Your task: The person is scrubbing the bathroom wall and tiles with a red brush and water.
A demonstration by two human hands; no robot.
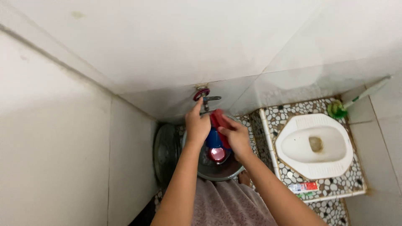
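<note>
My left hand [197, 124] reaches up to a wall tap [208, 100] with a dark lever and a purple ring, fingertips touching it. My right hand [235, 136] grips a red cloth-like thing [217, 118] just under the tap. Both hands hover over a round metal basin [224, 170] on the floor. Inside the basin lie a blue object [213, 139] and a shiny pink-red round thing [217, 154].
A dark round lid or pan [164, 151] leans at the basin's left by the white tiled wall. To the right is a white squat toilet [315, 145] on a raised pebble-mosaic platform, a green brush [337, 109] behind it and a small flat packet [303, 187] at its front edge.
</note>
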